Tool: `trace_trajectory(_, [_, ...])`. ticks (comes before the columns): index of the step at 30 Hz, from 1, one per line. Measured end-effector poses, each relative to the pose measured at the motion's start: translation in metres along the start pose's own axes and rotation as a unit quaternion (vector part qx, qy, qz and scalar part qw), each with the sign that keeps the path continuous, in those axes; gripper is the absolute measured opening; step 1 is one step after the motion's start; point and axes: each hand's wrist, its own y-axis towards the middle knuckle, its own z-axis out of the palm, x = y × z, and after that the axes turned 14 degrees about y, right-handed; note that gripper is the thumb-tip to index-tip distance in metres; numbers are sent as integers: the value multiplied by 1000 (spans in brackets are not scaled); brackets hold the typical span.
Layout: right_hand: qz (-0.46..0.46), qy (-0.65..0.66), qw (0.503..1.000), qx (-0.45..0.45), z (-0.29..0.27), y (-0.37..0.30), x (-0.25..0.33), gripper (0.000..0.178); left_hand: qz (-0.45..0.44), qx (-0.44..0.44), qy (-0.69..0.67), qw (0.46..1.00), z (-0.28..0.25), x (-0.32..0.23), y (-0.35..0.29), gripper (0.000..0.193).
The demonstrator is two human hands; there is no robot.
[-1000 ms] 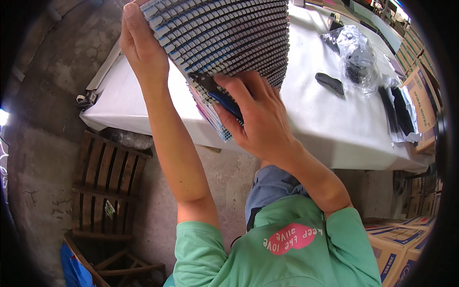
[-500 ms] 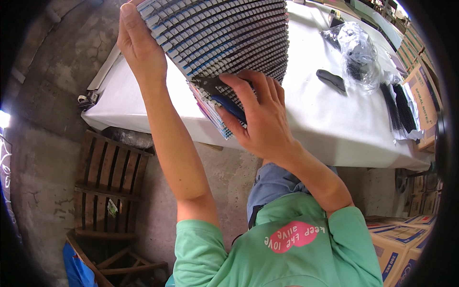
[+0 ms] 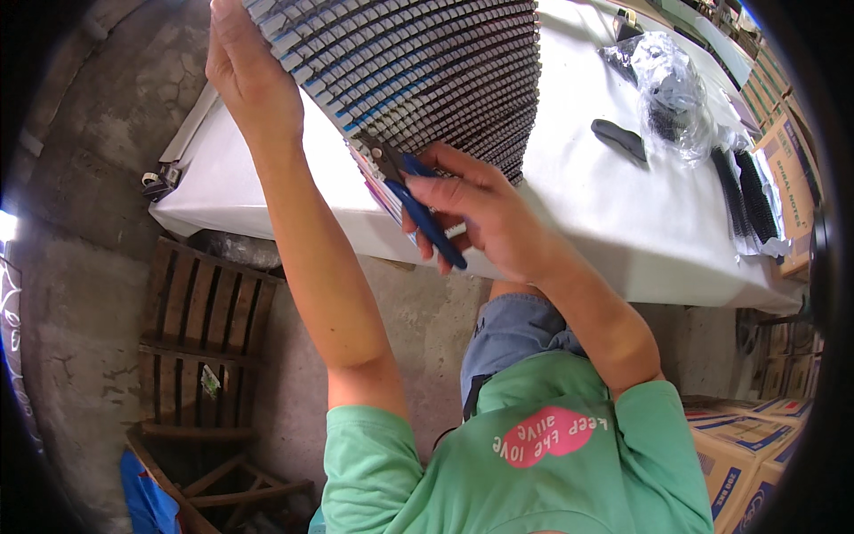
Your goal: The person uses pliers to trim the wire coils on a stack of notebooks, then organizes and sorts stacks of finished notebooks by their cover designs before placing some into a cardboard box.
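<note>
A thick stack of spiral notebooks is tilted up in front of me, its rows of dark wire binding facing me. My left hand grips the stack at its upper left edge, thumb on the near side; the other fingers are mostly hidden. In my right hand is a pair of blue-handled pliers, fingers wrapped round the handles. The dark jaws of the pliers lie against the lower left edge of the bindings; whether they grip a wire cannot be made out.
A white-covered table spans the space ahead. On its right lie a dark flat strip, a clear plastic bag and black binding coils. Cardboard boxes stand at lower right, a wooden pallet at left.
My right hand has shifted down and turned, so the blue handles show more fully. The left hand and the upper stack edge have moved slightly up and left.
</note>
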Motion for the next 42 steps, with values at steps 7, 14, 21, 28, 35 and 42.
trace_trajectory(7, [-322, -414, 840, -142, -2, -2, -25, 46, -14, 4, -13, 1000, -1, 0, 1, 54])
trace_trajectory(14, [-389, -469, 774, -171, -4, 3, -28, 50, -14, -1, -25, 1000, 1, 2, 1, 54])
trace_trajectory(21, [-390, -472, 772, -170, -1, 4, -32, 51, -19, -6, -21, 1000, 1, -1, 0, 53])
trace_trajectory(28, [-380, -482, 768, -184, 2, 2, -32, 50, -10, -3, -30, 999, 1, 1, 0, 51])
trace_trajectory(35, [-299, -409, 853, -126, 2, 1, -34, 39, -19, -11, -20, 1000, -1, 2, 0, 51])
trace_trajectory(42, [-195, -181, 961, -70, 2, -5, -28, 36, 0, -7, -23, 1000, 1, 2, 0, 53])
